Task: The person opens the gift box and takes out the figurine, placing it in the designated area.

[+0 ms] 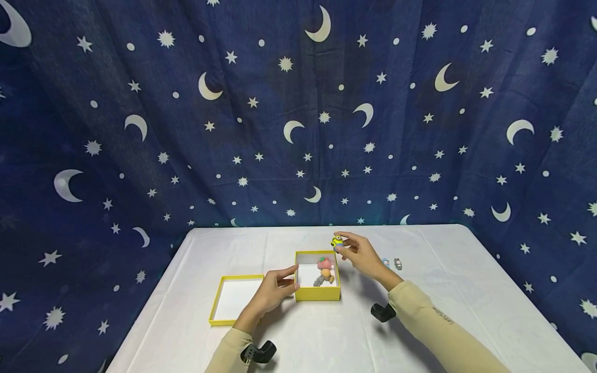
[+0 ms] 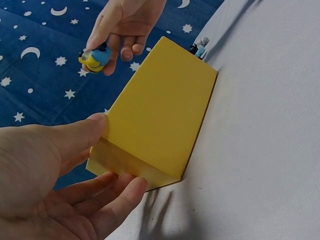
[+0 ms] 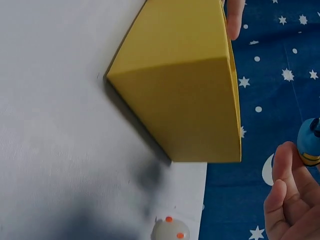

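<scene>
My right hand point(image 1: 361, 255) pinches a small yellow and blue Minion figurine point(image 1: 337, 241) between thumb and fingers, above the back right corner of a yellow box point(image 1: 318, 294). The box is open at the top, with a white inside. Several small figures lie toward its right side: a pink one with green point(image 1: 324, 263), an orange-brown one point(image 1: 325, 274) and a grey one point(image 1: 318, 282). At the box's left wall, my left hand point(image 1: 272, 291) touches with extended fingers and thumb. The left wrist view shows its thumb point(image 2: 87, 132) near the rim.
A yellow-edged lid point(image 1: 224, 323), white inside, lies left of the box. Two small figures, one bluish point(image 1: 385, 262) and one grey point(image 1: 398, 263), are on the white-covered table point(image 1: 177, 321) beyond my right wrist. A dark blue curtain point(image 1: 261, 119) with moons and stars hangs behind.
</scene>
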A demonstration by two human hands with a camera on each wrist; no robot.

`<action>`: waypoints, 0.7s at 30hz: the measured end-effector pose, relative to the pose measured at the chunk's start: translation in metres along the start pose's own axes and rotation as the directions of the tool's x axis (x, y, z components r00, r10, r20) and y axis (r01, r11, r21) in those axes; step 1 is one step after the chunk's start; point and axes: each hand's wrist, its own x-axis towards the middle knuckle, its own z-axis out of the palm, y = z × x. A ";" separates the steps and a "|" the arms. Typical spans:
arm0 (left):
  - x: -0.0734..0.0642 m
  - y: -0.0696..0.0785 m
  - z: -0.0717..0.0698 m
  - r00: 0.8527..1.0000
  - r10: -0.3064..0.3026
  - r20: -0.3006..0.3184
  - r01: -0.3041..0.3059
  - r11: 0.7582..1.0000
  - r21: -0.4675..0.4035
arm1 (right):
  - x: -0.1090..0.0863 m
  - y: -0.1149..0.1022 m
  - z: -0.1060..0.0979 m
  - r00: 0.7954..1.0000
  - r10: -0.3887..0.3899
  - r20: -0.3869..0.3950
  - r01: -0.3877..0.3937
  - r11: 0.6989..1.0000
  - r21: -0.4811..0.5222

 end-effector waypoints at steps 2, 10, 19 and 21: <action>0.000 -0.001 0.000 1.000 0.003 0.003 -0.003 1.000 -0.001 | -0.001 0.001 -0.003 1.000 0.011 0.006 -0.011 1.000 0.000; 0.000 -0.001 0.001 1.000 0.000 0.004 0.000 1.000 -0.005 | -0.007 0.005 -0.017 1.000 0.021 -0.016 -0.022 0.999 -0.039; -0.002 0.005 0.000 1.000 0.005 0.002 -0.005 1.000 -0.004 | -0.012 0.010 -0.033 1.000 0.016 -0.025 -0.018 0.996 -0.083; -0.006 0.015 -0.002 1.000 0.004 0.004 -0.004 1.000 -0.003 | -0.014 0.007 -0.036 0.999 0.027 -0.020 -0.029 0.995 -0.094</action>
